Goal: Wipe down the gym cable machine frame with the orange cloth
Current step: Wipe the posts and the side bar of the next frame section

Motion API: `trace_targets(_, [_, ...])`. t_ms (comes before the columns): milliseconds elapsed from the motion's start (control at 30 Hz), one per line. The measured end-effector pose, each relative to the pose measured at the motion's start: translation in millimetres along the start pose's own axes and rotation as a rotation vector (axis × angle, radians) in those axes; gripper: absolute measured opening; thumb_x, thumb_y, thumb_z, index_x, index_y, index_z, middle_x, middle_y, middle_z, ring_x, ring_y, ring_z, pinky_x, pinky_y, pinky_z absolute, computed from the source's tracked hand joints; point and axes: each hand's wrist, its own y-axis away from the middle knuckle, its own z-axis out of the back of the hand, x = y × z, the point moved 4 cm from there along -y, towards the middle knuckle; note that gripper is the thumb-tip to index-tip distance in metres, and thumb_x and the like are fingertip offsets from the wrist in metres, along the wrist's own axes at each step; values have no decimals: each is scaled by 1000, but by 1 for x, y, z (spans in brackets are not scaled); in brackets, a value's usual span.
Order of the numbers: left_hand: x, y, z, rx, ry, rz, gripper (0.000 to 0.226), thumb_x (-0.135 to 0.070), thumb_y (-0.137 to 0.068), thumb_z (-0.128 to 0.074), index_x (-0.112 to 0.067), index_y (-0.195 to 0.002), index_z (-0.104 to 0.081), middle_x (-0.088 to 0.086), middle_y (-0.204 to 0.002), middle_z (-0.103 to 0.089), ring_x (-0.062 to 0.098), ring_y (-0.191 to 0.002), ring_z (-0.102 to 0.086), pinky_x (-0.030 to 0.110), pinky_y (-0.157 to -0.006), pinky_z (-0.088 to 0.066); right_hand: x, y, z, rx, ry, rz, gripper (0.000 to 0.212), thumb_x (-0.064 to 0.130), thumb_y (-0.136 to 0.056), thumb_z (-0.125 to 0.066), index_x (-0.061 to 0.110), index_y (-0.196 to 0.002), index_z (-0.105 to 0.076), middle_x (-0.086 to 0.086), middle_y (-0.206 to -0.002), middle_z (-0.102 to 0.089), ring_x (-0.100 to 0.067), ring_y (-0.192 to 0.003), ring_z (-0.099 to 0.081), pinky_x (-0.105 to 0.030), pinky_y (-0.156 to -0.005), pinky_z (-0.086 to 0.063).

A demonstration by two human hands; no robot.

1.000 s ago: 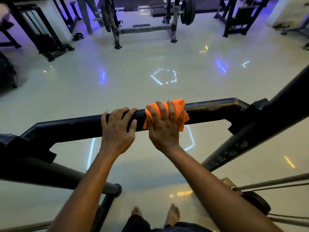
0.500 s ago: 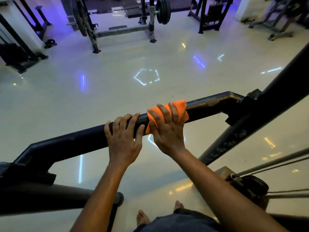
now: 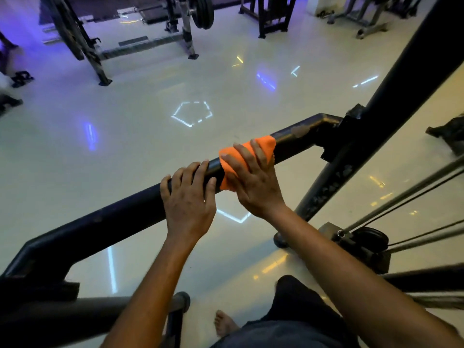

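Cloth (image 3: 247, 156) slid up-right; bar (image 3: 113, 217) slopes lower-left to upper-right.

There are two hands: the left hand (image 3: 189, 200) and the right hand (image 3: 253, 182). One orange cloth (image 3: 244, 156) is visible, and one dark crossbar (image 3: 120, 217) of the frame. One bare foot (image 3: 224, 322) stands on the floor (image 3: 150, 136). Two thin cables (image 3: 411, 199) run at the right edge.

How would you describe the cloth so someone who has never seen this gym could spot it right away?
Find the long black bar that slants across the middle of the view above the pale floor. Two bare hands rest on it side by side; the cloth is wrapped over the bar under the right hand. It is the only bright orange thing among black metal, and the left hand grips bare bar.
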Motion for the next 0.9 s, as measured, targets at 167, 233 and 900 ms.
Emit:
trace_targets(167, [-1, -3, 3, -15, 32, 27, 45, -46, -112, -45, -31, -154, -51, -5, -147, -56, 21, -138, -46, 50, -122, -24, -92, -12, 34, -63, 108, -109, 45, 35, -115, -44, 25, -157, -57, -10, -162, -51, -38, -157, -35, -62, -128, -27])
trace_targets(233, [-11, -10, 2, -1, 39, 53, 44, -47, -113, -42, -31, -152, -53, -4, -144, -56, 22, -135, -48, 50, -121, -26, -99, -18, 34, -68, 71, -288, 45, 42, -117, -36, 30, -154, -60, -6, -161, -52, -38, -158, -35, -59, -128, -26])
trace_targets(900, [-64, -44, -24, 30, 91, 125, 35, -44, -112, -43, -41, -144, -56, -13, -139, -63, 16, -131, -53, 49, -115, -27, -130, -18, 65, -94, -106, -154, 41, 30, -114, -51, 24, -153, -60, -2, -159, -54, -30, -159, -35, -55, -129, -27])
